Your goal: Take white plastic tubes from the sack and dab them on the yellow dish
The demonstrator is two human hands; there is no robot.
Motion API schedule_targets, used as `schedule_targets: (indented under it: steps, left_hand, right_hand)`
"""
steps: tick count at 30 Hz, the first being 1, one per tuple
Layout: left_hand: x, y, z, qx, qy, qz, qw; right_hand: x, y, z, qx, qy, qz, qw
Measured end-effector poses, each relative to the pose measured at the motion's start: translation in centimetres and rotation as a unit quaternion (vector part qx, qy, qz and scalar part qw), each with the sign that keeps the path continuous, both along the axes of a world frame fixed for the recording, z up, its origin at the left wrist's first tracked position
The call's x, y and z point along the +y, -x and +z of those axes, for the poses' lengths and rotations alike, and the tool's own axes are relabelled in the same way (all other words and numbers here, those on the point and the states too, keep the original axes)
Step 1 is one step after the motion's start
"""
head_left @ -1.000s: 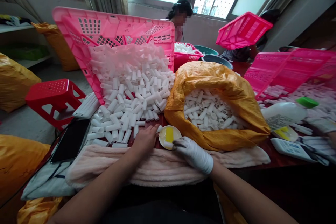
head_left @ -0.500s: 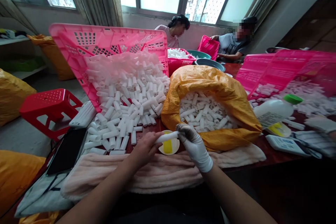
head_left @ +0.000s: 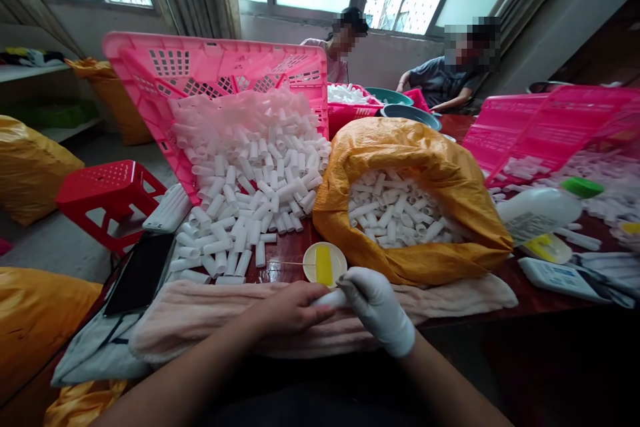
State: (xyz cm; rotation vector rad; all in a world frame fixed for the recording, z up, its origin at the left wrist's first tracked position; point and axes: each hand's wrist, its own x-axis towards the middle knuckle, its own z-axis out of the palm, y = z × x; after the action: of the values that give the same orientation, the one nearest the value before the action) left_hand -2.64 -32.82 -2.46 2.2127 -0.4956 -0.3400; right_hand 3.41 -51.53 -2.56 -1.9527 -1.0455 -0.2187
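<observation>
A short white plastic tube (head_left: 332, 299) lies between my two hands, low over a pink towel (head_left: 210, 310). My bare left hand (head_left: 295, 307) has its fingers wrapped round one end. At the other end, my right hand (head_left: 373, 303), in a white glove with dark, dirty fingertips, grips the tube. Just beyond my hands sits a round cream dish (head_left: 307, 260) with a yellow pad (head_left: 324, 265) in it, and a thin stick reaches to it from the left. Many similar tubes (head_left: 240, 220) are heaped to the left.
An orange sack (head_left: 425, 140) of tubes stands open ahead. A tilted pink crate (head_left: 210, 57) backs the left heap. At right are a white bottle (head_left: 543, 210) and more pink crates (head_left: 510, 127). Two people sit across the table. A tablet (head_left: 140, 273) lies at left, near a red stool (head_left: 105, 190).
My hands have come down and nearer to me with the tube, from over the dish to over the towel. The person at back right has lowered a pink crate. The view has shifted slightly.
</observation>
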Motion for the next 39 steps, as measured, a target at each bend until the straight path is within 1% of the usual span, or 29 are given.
schedule_targets:
  steps: [1,2,3,4,5,6,7,8,9,10,11,12,13,15,17,18,19,20,21,22,24,26,28,30,33,36,37,39]
  left_hand:
    - [0.7,0.1,0.3,-0.015,-0.023,0.008,1.0]
    - [1.6,0.1,0.6,-0.042,-0.064,0.036,0.996]
    - [2.7,0.0,0.7,-0.07,-0.122,0.083,0.987]
    - [3.8,-0.2,0.7,-0.091,-0.19,0.138,0.968]
    - [5.0,-0.4,0.7,-0.099,-0.26,0.188,0.942]
    - [6.1,-0.7,0.5,-0.092,-0.323,0.221,0.916]
    - [7.0,-1.1,0.2,-0.071,-0.372,0.232,0.896]
    - [7.7,-1.5,-0.1,-0.047,-0.406,0.229,0.883]
    - [8.3,-2.0,-0.4,-0.023,-0.427,0.219,0.877]
    - [8.6,-2.3,-0.7,-0.003,-0.438,0.211,0.874]
    - [8.8,-2.6,-0.9,0.01,-0.443,0.207,0.872]
    - [8.9,-2.8,-1.1,0.013,-0.447,0.209,0.87]
    - [8.9,-2.8,-1.2,0.008,-0.449,0.216,0.867]
    - [9.0,-2.6,-1.1,-0.015,-0.448,0.233,0.863]
    - [8.9,-2.3,-0.8,-0.043,-0.425,0.256,0.867]
    - [8.8,-2.1,-0.6,-0.058,-0.404,0.272,0.872]
    - [8.6,-2.0,-0.5,-0.075,-0.379,0.285,0.877]
    - [8.3,-2.0,-0.4,-0.091,-0.354,0.295,0.883]
    - [7.9,-2.1,-0.3,-0.106,-0.332,0.3,0.888]
    - [7.4,-2.3,-0.4,-0.117,-0.318,0.298,0.893]
    - [6.2,-2.7,-0.8,-0.129,-0.309,0.282,0.899]
    - [5.1,-3.2,-1.4,-0.138,-0.313,0.262,0.902]
    - [4.5,-3.4,-2.0,-0.143,-0.317,0.246,0.905]
    - [4.2,-3.5,-2.5,-0.138,-0.313,0.233,0.91]
    - [4.2,-3.5,-3.0,-0.127,-0.293,0.211,0.924]
    - [4.3,-3.5,-3.4,-0.115,-0.271,0.201,0.934]
    - [4.3,-3.5,-3.5,-0.111,-0.268,0.201,0.936]
    - [4.3,-3.6,-3.7,-0.111,-0.268,0.202,0.935]
  right_hand:
    - [-1.6,0.5,0.1,0.014,0.011,-0.032,0.999]
    - [-3.6,1.1,0.0,0.035,0.019,-0.085,0.996]
    - [-6.0,1.6,-0.5,0.059,0.019,-0.158,0.986]
    - [-8.8,2.0,-1.3,0.086,0.026,-0.239,0.967]
    - [-11.8,2.4,-2.4,0.116,0.046,-0.321,0.939]
    - [-14.8,2.7,-3.8,0.154,0.088,-0.383,0.907]
    - [-17.6,3.0,-5.3,0.192,0.139,-0.409,0.881]
    - [-20.0,3.1,-6.7,0.209,0.176,-0.431,0.86]
    - [-22.0,3.3,-7.9,0.215,0.202,-0.46,0.838]
    - [-23.3,3.3,-8.8,0.215,0.218,-0.479,0.823]
    - [-24.0,3.3,-9.3,0.207,0.221,-0.494,0.815]
    - [-24.0,3.2,-9.3,0.197,0.213,-0.499,0.816]
    - [-23.5,2.9,-8.9,0.186,0.196,-0.493,0.827]
    - [-20.9,1.5,-7.1,0.149,0.137,-0.456,0.867]
    - [-16.9,-0.9,-4.5,0.089,0.077,-0.394,0.911]
    - [-14.6,-2.5,-3.1,0.052,0.061,-0.353,0.932]
    - [-12.3,-4.3,-1.8,0.015,0.059,-0.307,0.95]
    - [-10.0,-6.3,-0.6,-0.019,0.073,-0.269,0.96]
    - [-7.8,-8.2,0.5,-0.042,0.108,-0.244,0.963]
    - [-5.6,-10.1,1.4,-0.061,0.159,-0.243,0.955]
    - [-2.0,-13.3,2.8,-0.065,0.286,-0.24,0.925]
    - [0.5,-15.4,3.5,-0.06,0.347,-0.232,0.907]
    - [1.6,-16.3,3.9,-0.069,0.363,-0.215,0.904]
    - [1.3,-16.2,4.1,-0.087,0.377,-0.193,0.902]
    - [-0.8,-15.0,4.3,-0.105,0.398,-0.168,0.896]
    - [-2.8,-13.6,3.7,-0.106,0.415,-0.152,0.891]
    - [-3.0,-13.2,3.3,-0.096,0.411,-0.142,0.896]
    - [-2.8,-12.6,2.2,-0.054,0.367,-0.103,0.923]
